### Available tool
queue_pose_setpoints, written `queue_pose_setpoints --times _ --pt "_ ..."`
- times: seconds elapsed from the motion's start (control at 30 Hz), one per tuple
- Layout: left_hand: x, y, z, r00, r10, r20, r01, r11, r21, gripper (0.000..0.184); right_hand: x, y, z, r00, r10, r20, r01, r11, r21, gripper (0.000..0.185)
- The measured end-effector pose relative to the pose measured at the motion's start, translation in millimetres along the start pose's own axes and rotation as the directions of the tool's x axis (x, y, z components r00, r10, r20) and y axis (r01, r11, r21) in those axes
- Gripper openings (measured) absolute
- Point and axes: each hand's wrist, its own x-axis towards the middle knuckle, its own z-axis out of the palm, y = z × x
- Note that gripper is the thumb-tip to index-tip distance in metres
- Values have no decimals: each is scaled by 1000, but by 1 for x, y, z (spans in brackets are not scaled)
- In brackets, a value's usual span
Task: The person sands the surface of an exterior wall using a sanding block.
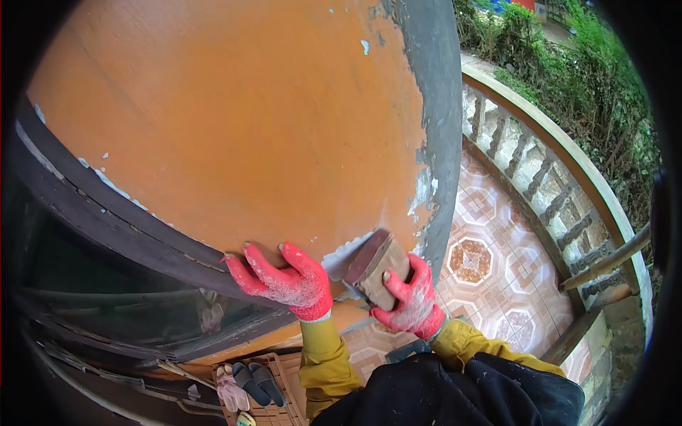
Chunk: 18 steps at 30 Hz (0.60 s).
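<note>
My left hand [290,280], in a dusty red work glove, lies against the orange wall [234,135] with its fingers spread. It is near the wall's lower edge and holds nothing. In my right hand [415,302], gloved alike, is a sanding block [379,271], a brown block with a dark reddish sheet around it. My fingers and thumb are wrapped round its near side. The block's far face is against the wall, beside a whitish patch [346,252] where the orange paint is gone. Part of that patch is hidden behind the block.
A dark window frame [153,231] curves along the wall's lower left. Grey trim [442,106] edges its right side. Sandals [258,383] sit on a brown slatted rack [290,369]. Tiled floor [497,263] and a balustrade [547,135] lie right. A wooden pole [604,263] crosses the rail.
</note>
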Motion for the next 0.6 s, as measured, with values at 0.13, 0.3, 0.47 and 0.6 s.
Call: queue_pose_setpoints --times 0.13,0.3,0.47,0.6 --pt "-1 4 -4 999 -20 40 18 999 29 50 -6 -9 -1 992 54 116 -57 998 23 88" --pt "0 1 -3 1000 10 23 -11 999 44 50 5 -12 1 998 64 -8 -64 998 21 92" --pt "2 3 -3 999 20 35 -21 999 43 51 0 -18 -3 991 126 38 -128 991 36 92" --pt "2 3 -4 999 34 42 -36 997 63 51 -4 -14 -3 992 116 48 -114 993 -43 89"
